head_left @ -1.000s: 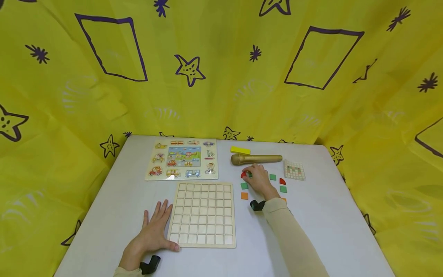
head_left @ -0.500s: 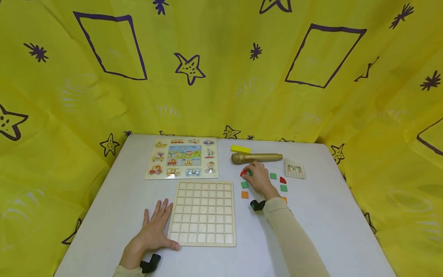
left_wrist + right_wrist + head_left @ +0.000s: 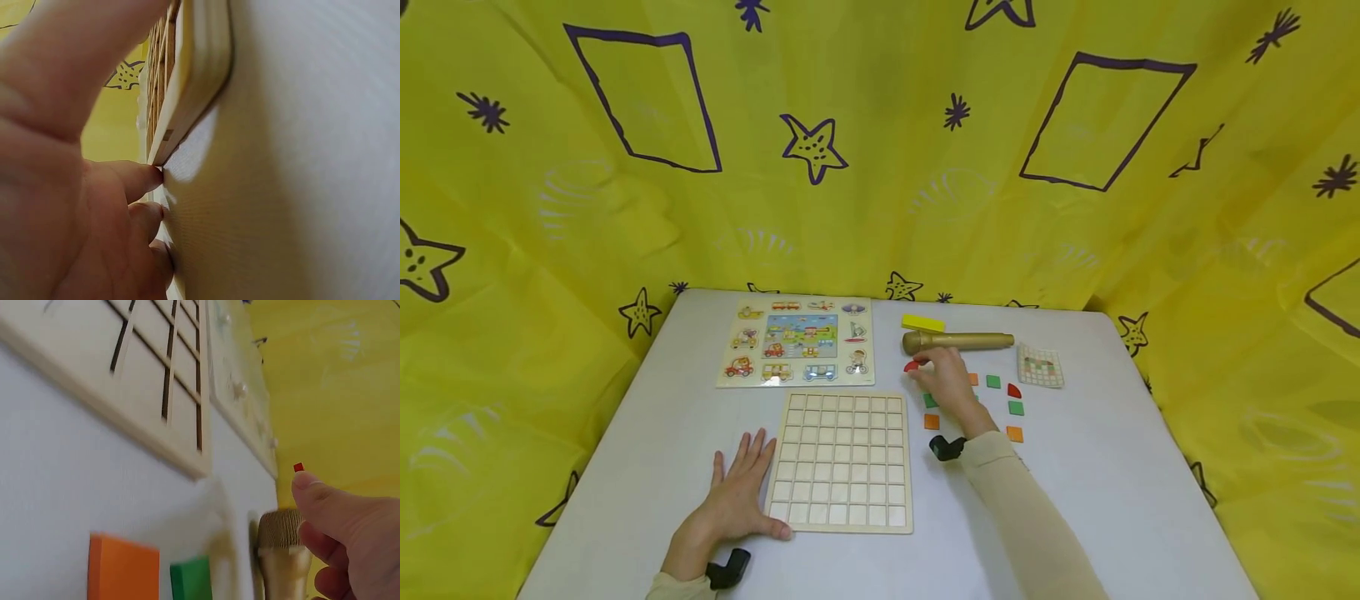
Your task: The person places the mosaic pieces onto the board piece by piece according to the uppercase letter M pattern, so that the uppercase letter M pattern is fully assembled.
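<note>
Resting on the table (image 3: pixel 1075 508), the left hand (image 3: pixel 737 500) lies spread, its thumb at the near left corner of the grid board (image 3: pixel 840 455), whose compartments show pale wood. To the board's right lie loose orange tiles (image 3: pixel 1015 434) and green tiles (image 3: pixel 1016 408). Beyond them, the right hand (image 3: pixel 946 379) pinches a red piece (image 3: pixel 912 367) near the head of the gold microphone (image 3: pixel 962 342). Farther left, the puzzle board (image 3: pixel 855 381) carries vehicle pictures around a scene.

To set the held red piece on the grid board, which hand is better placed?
Probably the right hand: it pinches the red piece near the grid board, while the left hand lies along the board's left edge.
</note>
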Motion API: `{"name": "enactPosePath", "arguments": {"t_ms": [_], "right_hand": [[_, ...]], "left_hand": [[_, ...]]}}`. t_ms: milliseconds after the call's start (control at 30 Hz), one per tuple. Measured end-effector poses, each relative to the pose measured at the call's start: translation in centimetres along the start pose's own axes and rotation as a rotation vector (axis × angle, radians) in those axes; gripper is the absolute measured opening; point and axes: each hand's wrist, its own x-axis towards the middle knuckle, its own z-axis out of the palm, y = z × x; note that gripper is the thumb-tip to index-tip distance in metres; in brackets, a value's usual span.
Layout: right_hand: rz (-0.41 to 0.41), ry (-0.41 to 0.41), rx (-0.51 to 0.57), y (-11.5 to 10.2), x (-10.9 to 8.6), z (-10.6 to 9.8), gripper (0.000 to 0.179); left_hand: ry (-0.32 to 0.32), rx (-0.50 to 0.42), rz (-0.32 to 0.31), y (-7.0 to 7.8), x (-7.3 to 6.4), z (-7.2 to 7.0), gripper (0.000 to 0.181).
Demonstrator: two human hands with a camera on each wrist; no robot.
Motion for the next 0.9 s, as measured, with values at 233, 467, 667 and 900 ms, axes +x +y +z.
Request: {"name": "enactPosePath", "arguments": {"t_ms": [233,467,667,900], "right_hand": [[-0.043,0.001,0.046,-3.1,-0.4,1.8,0.029],[-0.11,-0.021,0.041,-5.5,-0.8,3.8,0.027],[-0.183,-0.068,0.011,-7.2,-1.2,5.3,0.028],[-0.263,-0.111,-0.038,-8.7,-2.0,7.2,0.028]], "left_hand": [[-0.009,0.007,-0.011,-0.2,-0.2,0.1,0.145],[-0.005,-0.004,-0.002,-0.2,-0.2,0.1,0.146],[-0.022,-0.006,-0.014,-0.2,0.0,0.1,0.145],[-0.019,-0.001,-0.017,-0.4,0.2,0.3,0.146]]}}
